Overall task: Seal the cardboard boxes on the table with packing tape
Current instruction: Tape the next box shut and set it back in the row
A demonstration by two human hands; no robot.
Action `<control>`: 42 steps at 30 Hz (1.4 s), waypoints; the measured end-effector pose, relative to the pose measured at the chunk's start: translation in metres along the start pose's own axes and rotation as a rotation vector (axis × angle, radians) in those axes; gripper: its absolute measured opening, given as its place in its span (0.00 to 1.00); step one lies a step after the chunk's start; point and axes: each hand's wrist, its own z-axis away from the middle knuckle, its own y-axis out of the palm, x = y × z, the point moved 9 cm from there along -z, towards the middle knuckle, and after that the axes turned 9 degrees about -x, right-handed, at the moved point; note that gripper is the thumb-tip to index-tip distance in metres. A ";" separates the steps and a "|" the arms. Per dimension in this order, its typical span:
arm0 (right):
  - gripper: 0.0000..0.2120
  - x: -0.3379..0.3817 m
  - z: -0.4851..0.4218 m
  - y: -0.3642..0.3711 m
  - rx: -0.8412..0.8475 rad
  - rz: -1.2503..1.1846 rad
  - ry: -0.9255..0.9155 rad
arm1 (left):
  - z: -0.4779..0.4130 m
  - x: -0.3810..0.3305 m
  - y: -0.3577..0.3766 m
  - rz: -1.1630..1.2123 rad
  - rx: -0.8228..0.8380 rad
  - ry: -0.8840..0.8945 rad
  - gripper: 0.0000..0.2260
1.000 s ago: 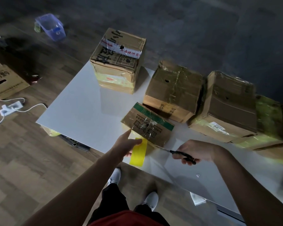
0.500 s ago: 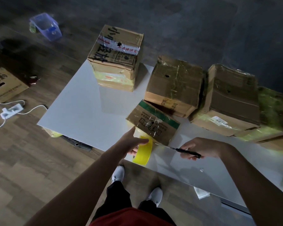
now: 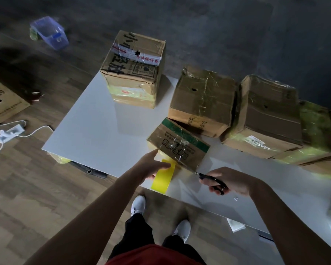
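Larger boxes (image 3: 203, 100) crowded the table (image 3: 96, 134) behind the small box (image 3: 180, 150).
Left hand (image 3: 151, 167) gripped the yellow tape roll (image 3: 162, 180) at its near edge; right hand (image 3: 233, 180), curled round scissors (image 3: 214, 181), lay just beside.

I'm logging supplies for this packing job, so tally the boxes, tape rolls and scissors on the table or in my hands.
Boxes: 5 clear; the blurred right edge may hide more
Tape roll: 1
Scissors: 1
Total: 7
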 end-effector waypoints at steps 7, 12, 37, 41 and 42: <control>0.06 0.016 -0.010 0.017 -0.056 0.011 -0.036 | -0.001 0.002 0.010 -0.091 0.024 0.063 0.38; 0.07 0.016 -0.017 0.021 -0.050 -0.057 -0.008 | -0.002 0.006 0.013 -0.063 0.048 0.036 0.39; 0.16 0.022 -0.025 0.016 -0.154 -0.036 -0.016 | -0.008 0.017 0.015 0.031 0.085 -0.023 0.41; 0.16 0.023 -0.029 0.013 -0.164 -0.018 -0.030 | -0.007 0.018 0.015 0.041 0.088 -0.040 0.41; 0.17 0.022 -0.030 0.012 -0.165 -0.017 -0.028 | -0.008 0.018 0.014 0.042 0.087 -0.041 0.41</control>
